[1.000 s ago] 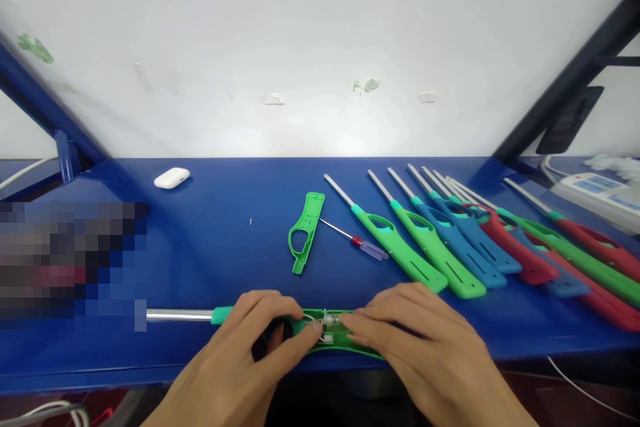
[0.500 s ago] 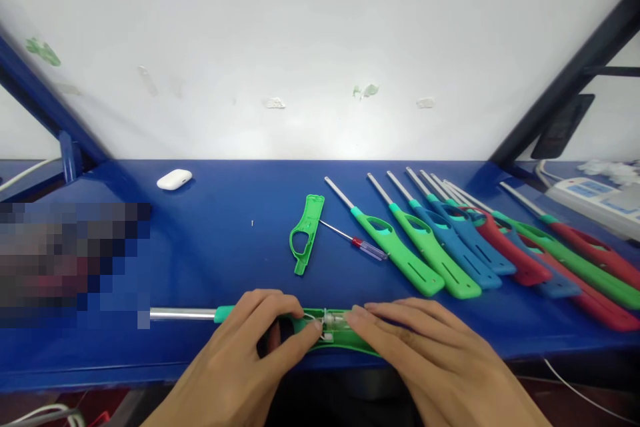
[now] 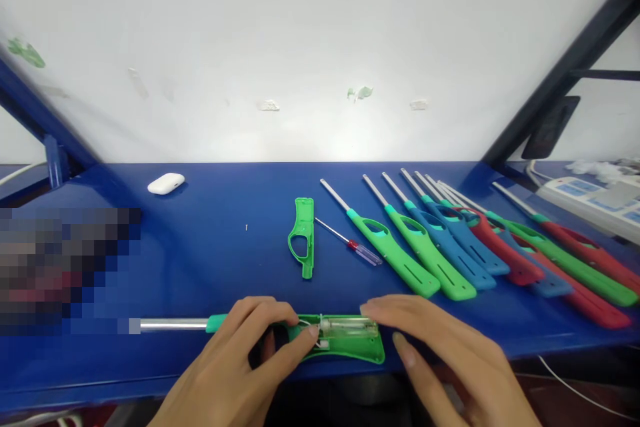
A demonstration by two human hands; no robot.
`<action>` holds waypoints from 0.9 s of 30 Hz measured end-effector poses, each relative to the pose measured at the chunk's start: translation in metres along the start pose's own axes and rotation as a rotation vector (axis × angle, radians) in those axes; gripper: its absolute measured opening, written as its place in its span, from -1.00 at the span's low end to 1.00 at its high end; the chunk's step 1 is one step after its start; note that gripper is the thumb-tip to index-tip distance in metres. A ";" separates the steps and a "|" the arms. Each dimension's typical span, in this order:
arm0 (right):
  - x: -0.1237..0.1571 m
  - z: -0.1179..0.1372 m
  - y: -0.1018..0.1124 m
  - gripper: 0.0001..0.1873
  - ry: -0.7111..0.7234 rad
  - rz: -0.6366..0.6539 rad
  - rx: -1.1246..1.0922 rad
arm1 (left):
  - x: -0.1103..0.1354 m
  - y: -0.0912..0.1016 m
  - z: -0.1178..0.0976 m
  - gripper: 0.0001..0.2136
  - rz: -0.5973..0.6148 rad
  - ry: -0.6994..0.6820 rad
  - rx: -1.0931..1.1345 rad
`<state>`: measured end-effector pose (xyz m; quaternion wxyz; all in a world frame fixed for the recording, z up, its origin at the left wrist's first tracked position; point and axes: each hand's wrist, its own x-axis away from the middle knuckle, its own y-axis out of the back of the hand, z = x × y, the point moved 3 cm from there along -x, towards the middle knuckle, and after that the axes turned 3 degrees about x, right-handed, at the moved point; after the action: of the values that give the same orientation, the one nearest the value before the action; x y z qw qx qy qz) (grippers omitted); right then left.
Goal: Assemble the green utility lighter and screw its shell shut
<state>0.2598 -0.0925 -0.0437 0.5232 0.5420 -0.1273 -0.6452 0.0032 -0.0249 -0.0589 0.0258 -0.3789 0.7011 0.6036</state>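
Opened green lighter under both hands, lower centre of frame

Opened green lighter (image 3: pixel 360 349) lies along the lower centre, inner side up; its metal tube (image 3: pixel 173 324) points to the left edge. Clear tank (image 3: pixel 350 327) sits in the handle half. Left hand (image 3: pixel 253 347) is closed around the trigger section, thumb and forefinger tips near together by the tank's left end. Right hand (image 3: pixel 445 347) is at lower right, thumb and forefinger spread apart; forefinger tip at the tank's right end, contact cannot be told; thumb clear of the casing.

Mid-frame: loose green shell half (image 3: pixel 310 247), upright in the picture, with screwdriver (image 3: pixel 350 242) slanting from just beside it to lower right. Small screw (image 3: pixel 247 227) to the left. White case (image 3: pixel 167 183) at left. Assembled lighters (image 3: pixel 400 257), green, blue and red, fill the right side of blue table (image 3: pixel 210 260).
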 end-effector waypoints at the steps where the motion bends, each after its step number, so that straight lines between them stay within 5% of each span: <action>1: -0.001 0.001 -0.001 -0.66 0.034 -0.010 -0.017 | 0.000 0.000 0.000 -0.44 -0.007 -0.017 0.003; 6: 0.002 0.003 0.000 -0.59 0.151 -0.103 0.075 | -0.002 0.001 0.000 -0.44 -0.013 -0.033 -0.004; 12: 0.002 0.014 0.003 -0.52 0.284 -0.063 0.190 | -0.007 0.006 -0.003 -0.47 -0.032 -0.077 0.016; 27: -0.016 0.018 0.000 -0.72 0.300 -0.093 0.184 | 0.000 0.006 0.003 -0.48 -0.048 0.034 -0.049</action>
<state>0.2425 -0.0869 -0.0278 0.4541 0.6830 -0.0810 -0.5664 -0.0012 -0.0224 -0.0546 0.0190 -0.4062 0.6772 0.6132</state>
